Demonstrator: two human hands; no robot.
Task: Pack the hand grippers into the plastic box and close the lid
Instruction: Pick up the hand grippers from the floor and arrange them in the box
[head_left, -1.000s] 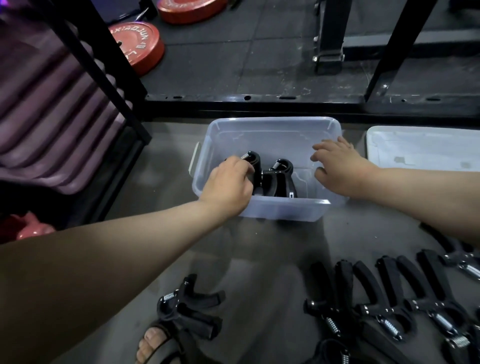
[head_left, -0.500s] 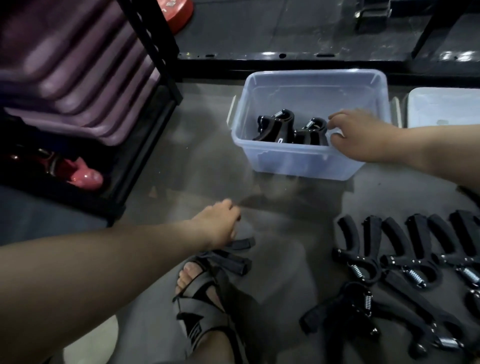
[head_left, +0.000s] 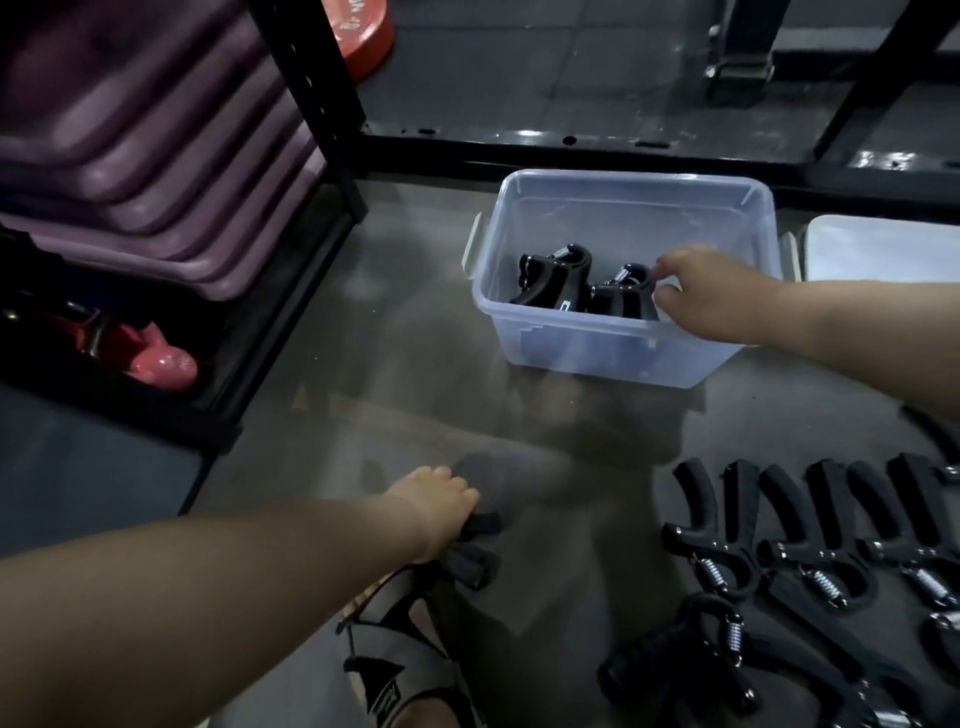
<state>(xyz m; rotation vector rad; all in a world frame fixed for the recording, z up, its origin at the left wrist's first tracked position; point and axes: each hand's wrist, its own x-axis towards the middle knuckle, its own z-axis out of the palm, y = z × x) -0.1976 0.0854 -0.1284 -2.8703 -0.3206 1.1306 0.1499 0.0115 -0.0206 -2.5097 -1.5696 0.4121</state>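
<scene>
A clear plastic box (head_left: 613, 358) stands open on the floor, with two black hand grippers (head_left: 561, 283) lying inside near its front wall. My right hand (head_left: 711, 293) rests on the box's front right rim, fingers touching the right one of those grippers. My left hand (head_left: 441, 506) is down on the floor near my foot, closed over a black hand gripper (head_left: 470, 551) whose two handle ends stick out to the right. Several more black hand grippers (head_left: 810, 551) lie in a row at the lower right. The white lid (head_left: 883, 249) lies flat to the right of the box.
A black rack post (head_left: 306, 98) and shelf with stacked purple steps (head_left: 150, 156) stand at the left, a pink kettlebell (head_left: 161, 361) beneath. My sandalled foot (head_left: 400, 670) is at the bottom centre. A red weight plate (head_left: 363, 31) lies at the back.
My left hand left the box, came down to the floor by my foot and closed on a hand gripper there. My right hand stayed at the box's right rim. The camera tilted down.
</scene>
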